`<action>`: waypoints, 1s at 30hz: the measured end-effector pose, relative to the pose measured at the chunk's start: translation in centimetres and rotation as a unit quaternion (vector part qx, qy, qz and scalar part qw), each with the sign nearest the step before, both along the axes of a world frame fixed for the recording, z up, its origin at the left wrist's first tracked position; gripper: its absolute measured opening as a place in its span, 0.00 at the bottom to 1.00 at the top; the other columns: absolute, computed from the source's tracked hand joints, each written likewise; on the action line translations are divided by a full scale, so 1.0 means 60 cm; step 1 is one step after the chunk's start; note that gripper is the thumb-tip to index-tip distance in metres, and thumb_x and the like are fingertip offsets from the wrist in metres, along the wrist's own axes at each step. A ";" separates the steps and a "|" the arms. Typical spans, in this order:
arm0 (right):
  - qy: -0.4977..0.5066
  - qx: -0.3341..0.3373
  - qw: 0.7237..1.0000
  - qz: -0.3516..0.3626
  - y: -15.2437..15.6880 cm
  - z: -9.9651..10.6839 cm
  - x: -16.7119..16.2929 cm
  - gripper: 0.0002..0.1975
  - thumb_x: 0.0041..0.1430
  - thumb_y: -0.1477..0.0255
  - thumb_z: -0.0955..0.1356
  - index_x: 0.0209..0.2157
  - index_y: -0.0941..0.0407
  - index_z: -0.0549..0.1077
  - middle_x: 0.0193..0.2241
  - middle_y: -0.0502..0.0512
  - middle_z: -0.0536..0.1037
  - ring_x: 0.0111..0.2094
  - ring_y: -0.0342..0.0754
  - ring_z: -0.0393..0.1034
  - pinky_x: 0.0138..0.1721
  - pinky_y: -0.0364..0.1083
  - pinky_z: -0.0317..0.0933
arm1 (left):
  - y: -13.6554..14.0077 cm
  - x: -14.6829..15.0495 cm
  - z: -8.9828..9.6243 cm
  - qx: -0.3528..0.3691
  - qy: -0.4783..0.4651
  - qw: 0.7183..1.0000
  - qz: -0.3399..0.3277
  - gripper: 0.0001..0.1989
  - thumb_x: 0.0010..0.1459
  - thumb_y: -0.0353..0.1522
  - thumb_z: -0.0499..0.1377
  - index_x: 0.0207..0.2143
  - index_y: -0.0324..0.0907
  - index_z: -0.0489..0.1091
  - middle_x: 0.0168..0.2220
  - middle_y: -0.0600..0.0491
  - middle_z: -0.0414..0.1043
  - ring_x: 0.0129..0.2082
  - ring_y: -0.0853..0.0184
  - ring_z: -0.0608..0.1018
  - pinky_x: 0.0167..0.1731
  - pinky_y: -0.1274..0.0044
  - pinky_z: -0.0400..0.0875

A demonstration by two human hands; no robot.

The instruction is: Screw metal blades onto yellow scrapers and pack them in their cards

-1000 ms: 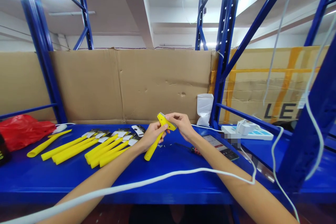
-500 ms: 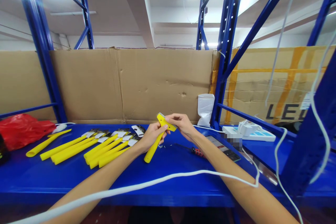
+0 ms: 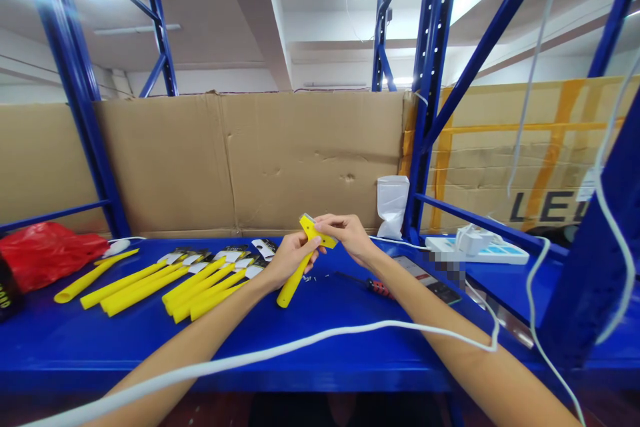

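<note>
A yellow scraper [image 3: 293, 285] with a T-shaped head is held up over the blue shelf, its handle slanting down to the left. My left hand [image 3: 290, 259] wraps round the handle just below the head. With thumb and fingers closed, my right hand [image 3: 346, 233] grips the upper edge of the head, where a pale metal strip shows. Several yellow scrapers [image 3: 200, 287] with black-and-white cards at their far ends lie in a row to the left. Beyond my right wrist lies a screwdriver [image 3: 377, 287] with a red and black handle.
A white cable [image 3: 300, 347] runs across in front, over my right forearm. On the right are a phone [image 3: 425, 279] and a white power strip [image 3: 493, 250]. A red plastic bag [image 3: 47, 253] sits at far left. Cardboard [image 3: 310, 160] stands behind the shelf [image 3: 340, 340].
The view has shifted very slightly. Both hands keep their grip on the scraper, which stays in nearly the same place.
</note>
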State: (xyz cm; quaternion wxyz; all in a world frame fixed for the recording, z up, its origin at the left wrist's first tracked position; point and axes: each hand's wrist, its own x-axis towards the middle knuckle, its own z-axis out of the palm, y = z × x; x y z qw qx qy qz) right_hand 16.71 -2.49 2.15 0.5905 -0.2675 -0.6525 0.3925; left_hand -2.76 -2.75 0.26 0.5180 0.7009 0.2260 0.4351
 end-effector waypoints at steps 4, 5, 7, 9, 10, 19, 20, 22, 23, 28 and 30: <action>-0.006 0.034 0.999 -0.035 -0.001 -0.003 0.000 0.15 0.53 0.55 0.84 0.31 0.52 0.89 0.46 0.60 0.89 0.47 0.55 0.80 0.52 0.53 0.70 | 0.004 0.000 0.002 0.019 0.017 0.999 0.027 0.34 0.57 0.62 0.72 0.33 0.37 0.79 0.24 0.50 0.76 0.19 0.71 0.72 0.20 0.78 0.65; -0.012 0.040 0.998 -0.041 0.000 -0.003 0.000 0.16 0.53 0.54 0.83 0.32 0.52 0.89 0.46 0.59 0.89 0.48 0.56 0.80 0.52 0.53 0.71 | 0.005 0.000 0.002 0.029 0.017 0.999 0.032 0.34 0.57 0.62 0.72 0.33 0.37 0.79 0.24 0.50 0.75 0.19 0.71 0.72 0.20 0.78 0.65; -0.025 0.050 0.997 -0.052 0.003 -0.004 0.001 0.18 0.58 0.51 0.81 0.36 0.52 0.90 0.46 0.59 0.89 0.49 0.57 0.80 0.53 0.54 0.71 | 0.007 0.000 0.003 0.053 -0.001 0.997 0.049 0.33 0.59 0.61 0.71 0.31 0.39 0.78 0.23 0.53 0.74 0.18 0.72 0.70 0.20 0.78 0.64; -0.050 0.063 0.994 -0.078 0.010 -0.005 0.004 0.23 0.66 0.47 0.75 0.41 0.52 0.90 0.45 0.57 0.89 0.49 0.57 0.80 0.55 0.54 0.70 | 0.009 -0.001 0.005 0.069 -0.045 0.994 0.078 0.31 0.60 0.60 0.71 0.31 0.40 0.77 0.24 0.53 0.74 0.17 0.74 0.68 0.20 0.79 0.63; -0.068 0.071 0.991 -0.095 0.015 -0.005 0.007 0.25 0.69 0.45 0.72 0.42 0.53 0.89 0.43 0.57 0.89 0.48 0.57 0.80 0.54 0.53 0.70 | 0.011 -0.002 0.006 0.074 -0.073 0.990 0.094 0.30 0.60 0.59 0.71 0.32 0.40 0.76 0.25 0.53 0.75 0.18 0.74 0.69 0.19 0.79 0.62; -0.296 0.110 0.945 -0.084 0.033 -0.042 0.015 0.05 0.63 0.69 0.76 0.38 0.55 0.86 0.37 0.57 0.88 0.38 0.53 0.80 0.47 0.51 0.70 | 0.015 -0.007 0.013 0.097 -0.181 0.968 0.143 0.26 0.64 0.54 0.71 0.35 0.41 0.74 0.32 0.53 0.78 0.20 0.75 0.69 0.22 0.78 0.64; -0.321 0.114 0.937 -0.073 0.030 -0.048 0.010 0.04 0.62 0.72 0.76 0.38 0.55 0.86 0.38 0.57 0.88 0.38 0.53 0.80 0.47 0.51 0.70 | 0.015 -0.007 0.013 0.095 -0.180 0.968 0.145 0.26 0.64 0.55 0.71 0.35 0.41 0.74 0.32 0.53 0.78 0.20 0.75 0.69 0.22 0.78 0.64; -0.366 0.119 0.921 -0.054 0.026 -0.061 0.000 0.06 0.60 0.76 0.76 0.39 0.54 0.87 0.38 0.57 0.88 0.38 0.52 0.80 0.45 0.49 0.69 | 0.016 -0.008 0.013 0.095 -0.182 0.968 0.148 0.26 0.64 0.55 0.71 0.35 0.42 0.73 0.31 0.53 0.78 0.20 0.75 0.69 0.22 0.78 0.64; -0.387 0.121 0.913 -0.047 0.025 -0.066 -0.005 0.07 0.59 0.77 0.76 0.39 0.54 0.87 0.38 0.57 0.88 0.38 0.52 0.79 0.45 0.49 0.69 | 0.017 -0.008 0.013 0.096 -0.184 0.967 0.150 0.26 0.64 0.55 0.71 0.34 0.42 0.73 0.31 0.53 0.77 0.20 0.75 0.69 0.22 0.78 0.64; -0.457 0.117 0.881 -0.018 0.027 -0.087 -0.018 0.08 0.58 0.81 0.75 0.37 0.55 0.87 0.35 0.55 0.87 0.35 0.49 0.76 0.41 0.46 0.66 | 0.018 -0.009 0.013 0.095 -0.185 0.966 0.153 0.27 0.63 0.55 0.72 0.33 0.42 0.73 0.29 0.55 0.75 0.20 0.75 0.69 0.21 0.78 0.63; -0.470 0.108 0.876 -0.008 0.028 -0.090 -0.019 0.09 0.58 0.81 0.74 0.36 0.56 0.87 0.33 0.54 0.86 0.33 0.48 0.75 0.38 0.45 0.65 | 0.017 -0.008 0.013 0.089 -0.180 0.968 0.148 0.27 0.63 0.55 0.71 0.34 0.42 0.73 0.29 0.55 0.75 0.20 0.75 0.69 0.21 0.78 0.64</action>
